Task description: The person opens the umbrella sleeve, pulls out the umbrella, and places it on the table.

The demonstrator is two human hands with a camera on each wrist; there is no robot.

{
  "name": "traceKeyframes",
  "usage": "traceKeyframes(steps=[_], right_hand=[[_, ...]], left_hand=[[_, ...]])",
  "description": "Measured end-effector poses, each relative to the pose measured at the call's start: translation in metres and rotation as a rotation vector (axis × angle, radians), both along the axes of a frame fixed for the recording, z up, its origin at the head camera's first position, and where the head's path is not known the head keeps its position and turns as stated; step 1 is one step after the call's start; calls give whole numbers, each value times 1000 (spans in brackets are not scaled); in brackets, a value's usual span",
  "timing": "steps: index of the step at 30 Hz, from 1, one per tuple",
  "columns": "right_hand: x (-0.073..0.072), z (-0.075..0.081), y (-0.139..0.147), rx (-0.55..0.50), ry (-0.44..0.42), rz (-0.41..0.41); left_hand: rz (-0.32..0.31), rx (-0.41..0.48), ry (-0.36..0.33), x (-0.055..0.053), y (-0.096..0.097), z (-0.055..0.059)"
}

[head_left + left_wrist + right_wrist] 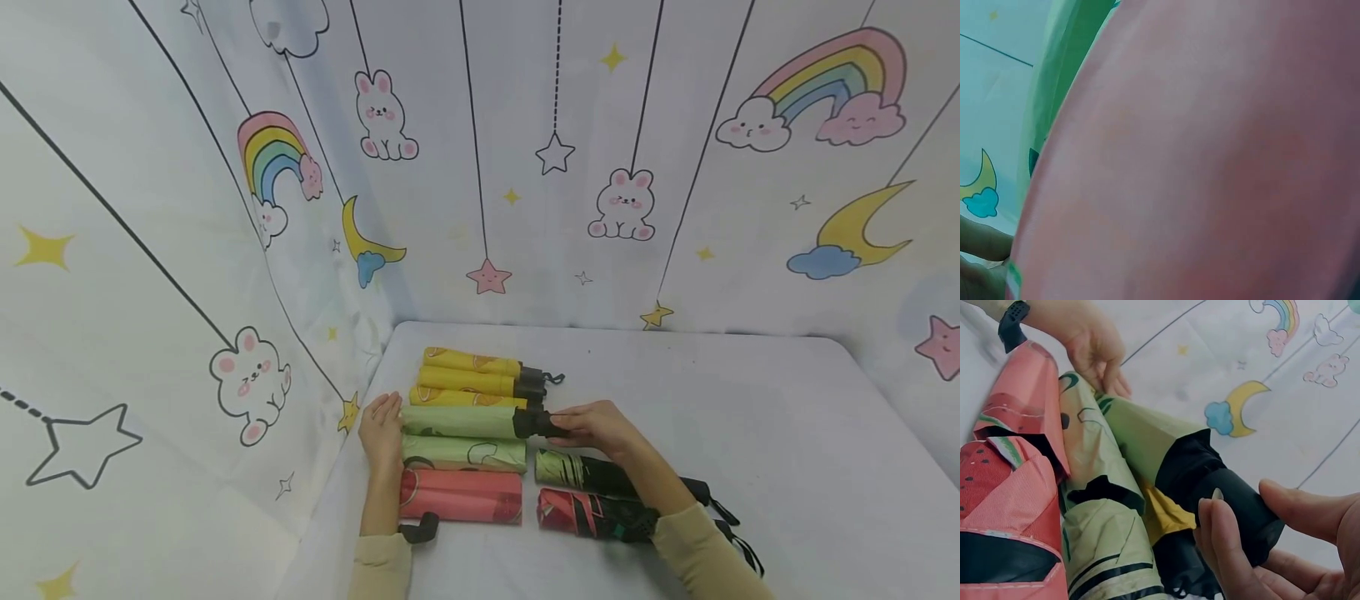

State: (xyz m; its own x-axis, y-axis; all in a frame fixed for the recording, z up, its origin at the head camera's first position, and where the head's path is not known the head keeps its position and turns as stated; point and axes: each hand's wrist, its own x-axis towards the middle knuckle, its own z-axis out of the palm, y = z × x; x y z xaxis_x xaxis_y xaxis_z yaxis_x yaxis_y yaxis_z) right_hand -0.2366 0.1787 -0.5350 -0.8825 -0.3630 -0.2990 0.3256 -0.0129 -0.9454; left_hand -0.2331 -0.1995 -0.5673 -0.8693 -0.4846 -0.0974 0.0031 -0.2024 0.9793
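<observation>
My right hand [596, 427] pinches the black handle end of a light green folding umbrella [457, 422] between thumb and fingers. At its other end is my left hand [382, 433], fingers bent down around the tip in the right wrist view. The umbrella lies in front of a row of yellow umbrellas [465, 380] and overlaps the nearest one. Closer to me are a green umbrella sleeve [487, 455] and a pink watermelon-patterned sleeve [468, 497]. In the left wrist view, the pink sleeve [1179, 150] hides most of the left hand.
Right of the sleeves lie a green and black folded umbrella [592, 472] and a red and black one [573, 511], partly under my right forearm. Black straps trail from their handles. The white table [750, 400] meets a curtain [510, 200] printed with bunnies, stars and rainbows.
</observation>
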Motion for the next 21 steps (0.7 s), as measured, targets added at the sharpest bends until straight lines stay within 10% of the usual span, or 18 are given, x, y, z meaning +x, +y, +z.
traceKeyframes(steps=[21], right_hand=[[6, 9, 24, 16, 4, -3]], left_hand=[[-7, 8, 2, 1, 3, 6]])
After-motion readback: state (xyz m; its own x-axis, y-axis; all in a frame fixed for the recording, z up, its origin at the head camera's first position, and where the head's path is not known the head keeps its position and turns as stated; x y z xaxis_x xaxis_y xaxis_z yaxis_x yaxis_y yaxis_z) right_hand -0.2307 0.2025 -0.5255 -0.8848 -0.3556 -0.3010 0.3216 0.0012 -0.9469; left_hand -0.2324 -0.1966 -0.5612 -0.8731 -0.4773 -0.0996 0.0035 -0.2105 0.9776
